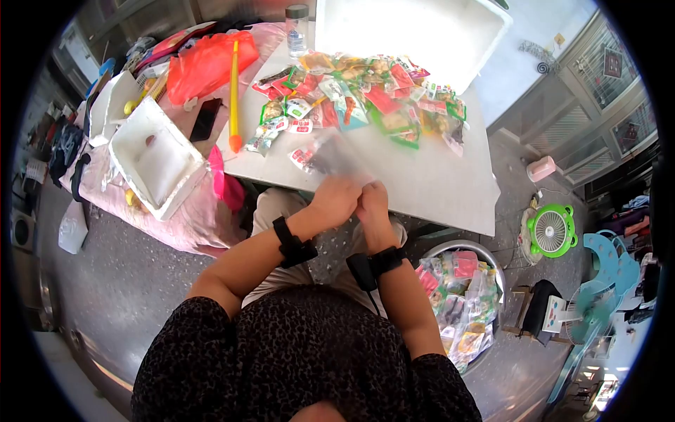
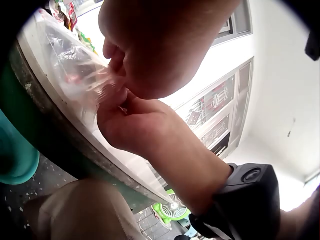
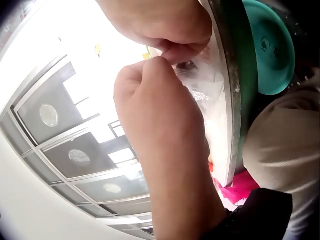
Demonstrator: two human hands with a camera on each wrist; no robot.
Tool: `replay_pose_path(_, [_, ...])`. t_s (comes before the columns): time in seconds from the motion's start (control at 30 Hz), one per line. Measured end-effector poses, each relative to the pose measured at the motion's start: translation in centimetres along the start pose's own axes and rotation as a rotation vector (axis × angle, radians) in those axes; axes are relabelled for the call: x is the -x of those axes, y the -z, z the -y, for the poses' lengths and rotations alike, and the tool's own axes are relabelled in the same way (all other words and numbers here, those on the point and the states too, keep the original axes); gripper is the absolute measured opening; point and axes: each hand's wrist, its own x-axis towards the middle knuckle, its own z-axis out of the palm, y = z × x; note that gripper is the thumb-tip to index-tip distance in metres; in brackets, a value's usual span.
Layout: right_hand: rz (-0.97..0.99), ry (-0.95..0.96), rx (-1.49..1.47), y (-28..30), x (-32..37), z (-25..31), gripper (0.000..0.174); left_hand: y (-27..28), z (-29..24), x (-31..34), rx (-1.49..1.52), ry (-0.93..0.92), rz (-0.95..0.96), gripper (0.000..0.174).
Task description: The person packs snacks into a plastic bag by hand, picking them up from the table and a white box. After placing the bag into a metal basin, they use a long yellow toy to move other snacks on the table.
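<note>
Both hands meet at the table's front edge, fingertips close together, pinching the gathered end of a clear plastic bag. In the head view the left hand and the right hand are side by side, with the blurred bag stretching away from them over the tabletop. Seen from the left wrist, the left hand is above the right hand, and the bag shows wrinkled film. From the right wrist, the right hand and left hand partly cover the bag.
Colourful small packets are piled on the table behind the bag. A white foam box, a clear jar and a yellow stick are around them. A metal basin of filled bags stands at the right, a green fan beyond.
</note>
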Motion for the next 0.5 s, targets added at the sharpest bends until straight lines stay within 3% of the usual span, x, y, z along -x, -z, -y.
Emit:
replay_pose_path(0.13, [0.19,-0.059,0.417,0.9,-0.3,2.5,0.007,1.9,-1.0,-0.9,0.157,0.186,0.061,0.025])
replay_pose_path(0.2, [0.245,-0.155,0.492,2.0,0.3,3.2,0.012,1.4,-0.4,-0.1,0.135,0.063,-0.061,0.032])
replay_pose_path(0.23, [0.182,-0.165,0.454,2.3,0.9,3.2,0.013,1.2,-0.1,0.3,0.126,0.004,-0.124,0.035])
replay_pose_path(0.4, [-0.004,-0.276,0.351,2.9,5.2,1.9,0.022,0.2,-0.1,3.1,-0.125,-0.006,-0.06,0.042])
replay_pose_path(0.5, [0.158,-0.322,0.13,2.8,5.4,0.6,0.029,-1.0,1.2,3.6,-0.216,-0.052,-0.069,0.039])
